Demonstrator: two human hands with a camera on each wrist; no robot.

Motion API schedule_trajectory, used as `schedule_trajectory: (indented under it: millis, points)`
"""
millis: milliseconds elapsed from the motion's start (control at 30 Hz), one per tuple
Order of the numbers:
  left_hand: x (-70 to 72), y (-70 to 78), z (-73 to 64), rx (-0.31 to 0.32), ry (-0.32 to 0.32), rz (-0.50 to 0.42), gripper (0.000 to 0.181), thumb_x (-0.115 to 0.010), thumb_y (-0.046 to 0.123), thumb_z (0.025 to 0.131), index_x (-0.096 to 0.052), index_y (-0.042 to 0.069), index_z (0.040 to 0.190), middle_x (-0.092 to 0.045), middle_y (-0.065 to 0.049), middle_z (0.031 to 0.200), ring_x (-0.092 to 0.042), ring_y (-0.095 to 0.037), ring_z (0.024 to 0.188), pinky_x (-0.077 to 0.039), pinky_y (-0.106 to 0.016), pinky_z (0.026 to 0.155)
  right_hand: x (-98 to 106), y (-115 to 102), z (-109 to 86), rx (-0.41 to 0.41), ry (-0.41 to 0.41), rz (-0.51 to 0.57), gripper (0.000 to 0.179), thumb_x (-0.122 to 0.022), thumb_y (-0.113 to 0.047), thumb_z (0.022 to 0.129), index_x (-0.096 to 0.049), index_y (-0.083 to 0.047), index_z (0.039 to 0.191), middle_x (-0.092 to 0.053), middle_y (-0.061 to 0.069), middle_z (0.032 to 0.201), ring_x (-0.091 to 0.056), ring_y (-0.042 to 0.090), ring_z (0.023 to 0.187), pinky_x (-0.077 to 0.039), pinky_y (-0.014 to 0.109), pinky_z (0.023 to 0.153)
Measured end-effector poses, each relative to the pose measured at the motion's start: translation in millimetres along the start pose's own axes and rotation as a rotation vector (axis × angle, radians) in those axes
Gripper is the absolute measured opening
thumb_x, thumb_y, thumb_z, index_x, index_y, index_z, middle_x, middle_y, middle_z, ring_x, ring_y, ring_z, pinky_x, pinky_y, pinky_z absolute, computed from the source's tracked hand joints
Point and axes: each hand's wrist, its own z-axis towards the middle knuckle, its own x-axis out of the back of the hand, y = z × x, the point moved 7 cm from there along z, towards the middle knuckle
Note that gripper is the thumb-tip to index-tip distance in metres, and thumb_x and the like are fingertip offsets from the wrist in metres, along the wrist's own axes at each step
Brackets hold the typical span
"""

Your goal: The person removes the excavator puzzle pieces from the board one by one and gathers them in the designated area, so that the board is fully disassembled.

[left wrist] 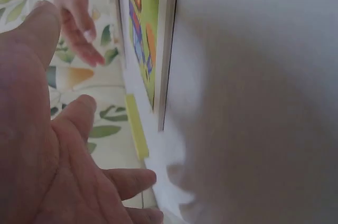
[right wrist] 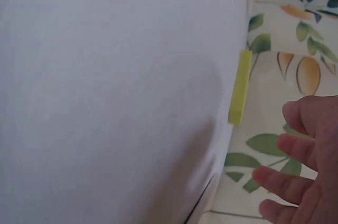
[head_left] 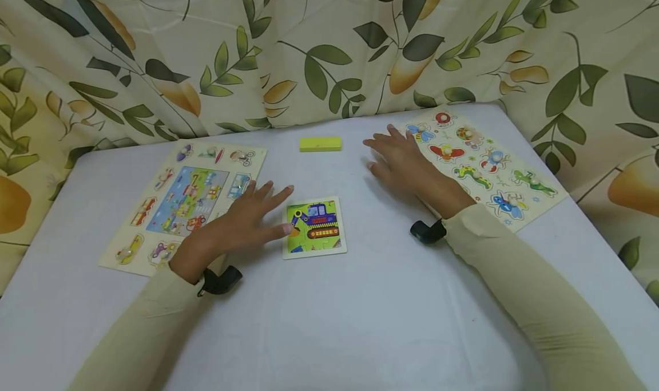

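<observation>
A small square jigsaw puzzle (head_left: 315, 228) with a digger picture lies in its white frame mid-table. Just left of it hovers my left hand (head_left: 242, 219), fingers spread, thumb tip by the puzzle's left edge. In the left wrist view that palm holds nothing, and its shadow falls on the cloth. My right hand (head_left: 404, 165) is over the left edge of the insect peg board (head_left: 540, 210), fingers apart and nothing in them. The right wrist view shows its fingers (right wrist: 285, 182) loosely extended, away from the yellow block (right wrist: 241, 87).
A vehicle peg board (head_left: 120, 259) lies at the left, partly under my left hand and forearm. The yellow block also shows in the head view, behind the puzzle near the back edge. White cloth covers the table (head_left: 329, 322); a leaf-patterned curtain (head_left: 216, 47) hangs behind.
</observation>
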Motion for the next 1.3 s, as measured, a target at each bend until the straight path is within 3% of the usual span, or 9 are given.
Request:
schedule_trajectory:
  millis: [233,500,833,1100,1300]
  points:
    - [-19.8,10.7,-5.6,-0.004,-0.029,0.037,0.083,-0.054,0.067,0.087,-0.021,0.032,0.156,0.0,-0.022,0.16,0.011,-0.047,0.142,-0.003,-0.069,0.106,-7,-22,-0.7,0.039,-0.066,0.076,0.042,-0.054,-0.025,0.099,-0.055,-0.007,0.137,-0.049,0.012,0.143,-0.021,0.033,0.144,-0.015,0.05,0.114]
    - [-35.8,18.6,-4.6,0.033,-0.082,0.06,0.092,-0.047,0.08,0.081,-0.014,0.038,0.155,0.014,-0.018,0.16,0.024,-0.043,0.14,0.006,-0.066,0.107,-12,-49,3.4,0.055,-0.135,0.279,0.031,-0.054,-0.018,0.101,-0.065,-0.004,0.127,-0.061,0.012,0.13,-0.047,0.027,0.13,-0.033,0.044,0.108]
    - [-41.3,25.9,-1.4,0.036,-0.093,0.07,0.094,-0.051,0.08,0.079,-0.013,0.038,0.155,0.023,-0.017,0.158,0.029,-0.043,0.137,0.007,-0.067,0.106,-20,-75,14.8,0.149,-0.155,0.357,0.03,-0.053,-0.019,0.102,-0.066,-0.003,0.124,-0.064,0.007,0.125,-0.052,0.021,0.124,-0.037,0.039,0.105]
    - [-47.1,25.3,0.0,0.032,-0.119,0.086,0.097,-0.054,0.081,0.076,-0.015,0.039,0.155,0.028,-0.014,0.156,0.032,-0.041,0.136,0.012,-0.068,0.104,-32,-95,20.1,0.227,-0.261,0.395,0.026,-0.055,-0.012,0.1,-0.068,-0.005,0.122,-0.068,0.003,0.119,-0.058,0.016,0.116,-0.042,0.038,0.101]
    - [-47.5,24.3,1.2,0.03,-0.121,0.092,0.1,-0.061,0.078,0.073,-0.018,0.038,0.155,0.028,-0.019,0.155,0.032,-0.043,0.136,0.012,-0.068,0.103,-41,-104,23.0,0.249,-0.319,0.436,0.027,-0.056,-0.012,0.1,-0.068,-0.004,0.122,-0.068,0.003,0.117,-0.061,0.013,0.107,-0.045,0.033,0.096]
